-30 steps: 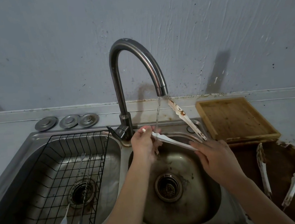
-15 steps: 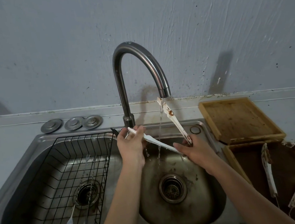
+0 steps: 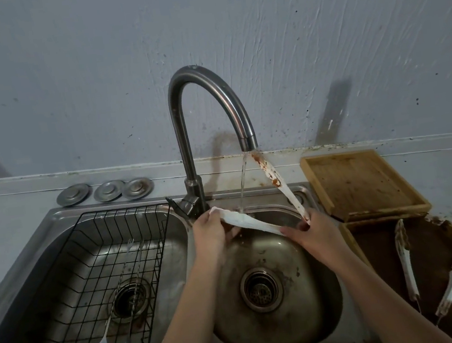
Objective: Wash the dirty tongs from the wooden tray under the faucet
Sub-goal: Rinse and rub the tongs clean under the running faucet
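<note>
The fingers (image 3: 290, 230) of the right hand (image 3: 318, 235) are clenched round the hinge end of the white tongs (image 3: 249, 222), where the two arms meet just above the right basin (image 3: 312, 297). From that grip the tongs spread wide apart. One arm runs leftward and almost level to the left hand (image 3: 212, 236), whose fingers pinch its tip against the thumb, so both hands are grasping the same tongs. The other arm rises steeply, and its tip, smeared with red-brown sauce, sits just beside the spout of the faucet (image 3: 205, 94). A thin stream of water (image 3: 243, 182) falls from the spout between the two arms and lands on the lower arm near its middle, well clear of either set of fingers.

To the right, on the tabletop (image 3: 450, 168), stands an empty light wooden tray (image 3: 361, 181), and nearer the camera a darker wooden tray (image 3: 376, 241) holds two more dirty tongs (image 3: 405, 258), lying apart from one another. In the left basin (image 3: 169, 225) sits a black wire rack (image 3: 94, 259) with slim utensils (image 3: 113, 305) lying in it; whether these are tongs cannot be told. Three round metal stoppers (image 3: 106, 190) rest in a row behind that basin.
</note>
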{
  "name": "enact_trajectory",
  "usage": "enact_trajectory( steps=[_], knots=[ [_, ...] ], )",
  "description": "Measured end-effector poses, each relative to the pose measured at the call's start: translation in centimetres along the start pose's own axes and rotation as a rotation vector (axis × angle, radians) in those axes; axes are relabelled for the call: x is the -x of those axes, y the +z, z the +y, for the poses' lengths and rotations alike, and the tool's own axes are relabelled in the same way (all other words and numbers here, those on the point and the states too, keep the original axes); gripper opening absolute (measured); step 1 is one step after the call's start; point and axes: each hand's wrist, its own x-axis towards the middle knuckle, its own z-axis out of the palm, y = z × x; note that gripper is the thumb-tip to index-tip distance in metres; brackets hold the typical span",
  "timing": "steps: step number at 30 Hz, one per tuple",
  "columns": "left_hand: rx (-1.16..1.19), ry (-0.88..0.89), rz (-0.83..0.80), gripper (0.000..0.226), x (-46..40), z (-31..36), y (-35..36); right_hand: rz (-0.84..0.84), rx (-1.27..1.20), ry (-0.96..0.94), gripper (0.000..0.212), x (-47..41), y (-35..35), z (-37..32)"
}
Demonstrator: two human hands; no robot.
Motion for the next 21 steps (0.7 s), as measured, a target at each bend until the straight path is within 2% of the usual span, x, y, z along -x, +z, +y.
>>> enact_trajectory(
  steps=[2,5,11,14,16,18,21],
  knots=[
    [0.016,0.008,0.032,0.024,-0.3,0.0,0.1,0.047,-0.019,-0.007,0.033,0.2,-0.1,0.4],
    [-0.022,0.006,0.069,0.011,-0.5,-1.0,0.6,0.095,-0.069,-0.004,0.032,0.6,0.0,0.9],
    [-0.155,0.099,0.162,0.044,1.3,-2.5,2.2,0.11,-0.091,-0.002,0.032,0.8,0.2,1.2],
    [-0.054,0.079,0.163,0.06,2.0,-3.0,3.2,0.122,-0.092,0.005,0.033,0.7,0.4,1.1],
    [-0.08,0.047,0.157,0.069,1.9,-3.2,3.5,0.125,-0.094,0.004,0.034,0.7,0.4,0.9],
    [-0.089,0.017,0.146,0.058,1.4,-3.1,3.2,0.129,-0.099,-0.012,0.034,0.8,0.0,0.7],
    [-0.1,0.044,0.167,0.011,0.1,-2.3,1.8,0.146,-0.072,-0.034,0.034,0.8,-0.4,0.8]
  ],
)
